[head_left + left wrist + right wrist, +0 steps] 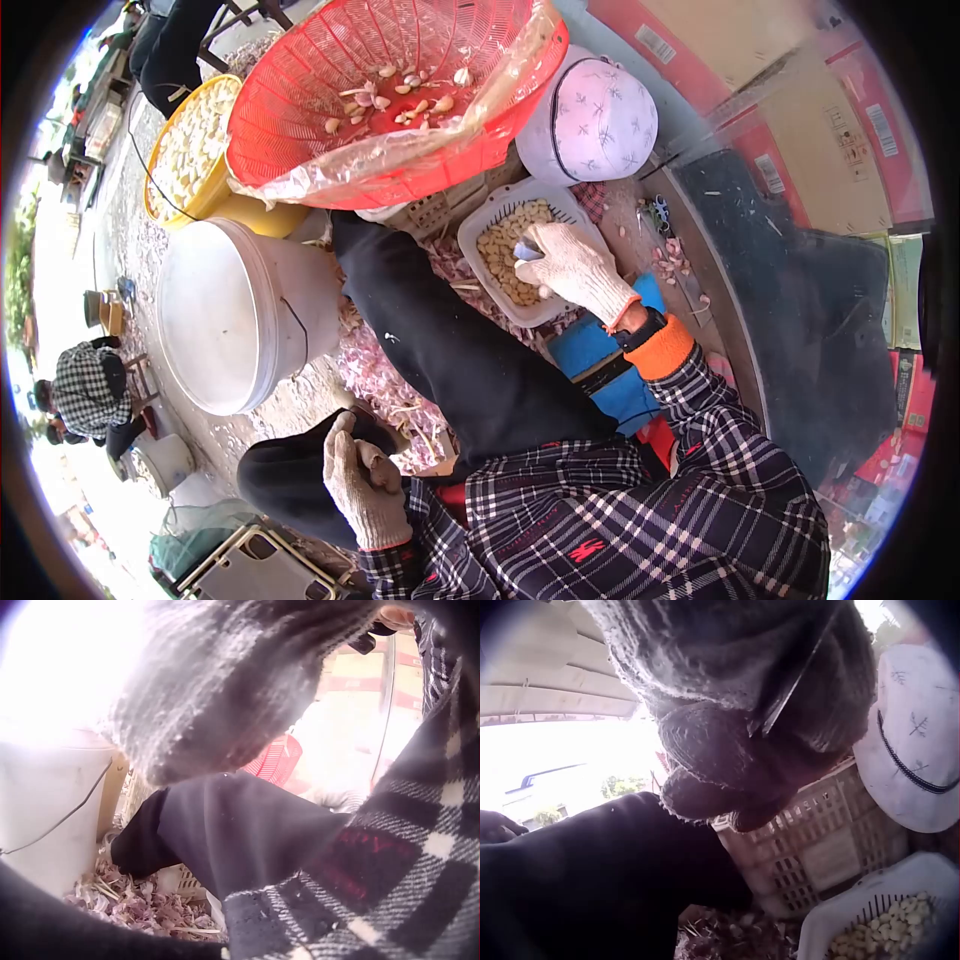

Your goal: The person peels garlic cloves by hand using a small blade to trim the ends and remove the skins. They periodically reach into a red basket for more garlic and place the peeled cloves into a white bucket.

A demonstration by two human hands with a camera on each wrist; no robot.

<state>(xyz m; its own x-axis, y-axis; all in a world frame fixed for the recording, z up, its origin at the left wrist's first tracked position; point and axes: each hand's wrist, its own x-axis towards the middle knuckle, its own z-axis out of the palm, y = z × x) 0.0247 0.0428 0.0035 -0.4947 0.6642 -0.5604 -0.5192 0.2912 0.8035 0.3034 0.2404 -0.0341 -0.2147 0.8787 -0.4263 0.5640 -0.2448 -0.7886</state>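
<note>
My gloved right hand (575, 265) is over a white slotted basket (535, 318) of peeled garlic cloves (500, 245). A small knife (799, 679) with a thin metal blade sits in its curled fingers, and the basket shows below it in the right wrist view. My left hand (365, 485), in a pale knitted glove, is raised above my lap beside my dark trouser leg (450, 320). Its fingers are loosely bent and nothing shows between them. In the left wrist view the left glove (225, 690) is blurred, and its fingertips are hidden.
A red mesh basket (290, 110) with some garlic stands ahead, near a yellow tub of cloves (195, 145). A white lidded bucket (220, 310) is at left, a pink-white patterned bucket (605, 120) at right. Garlic skins (385, 375) cover the ground; cardboard boxes (800, 130) stand far right.
</note>
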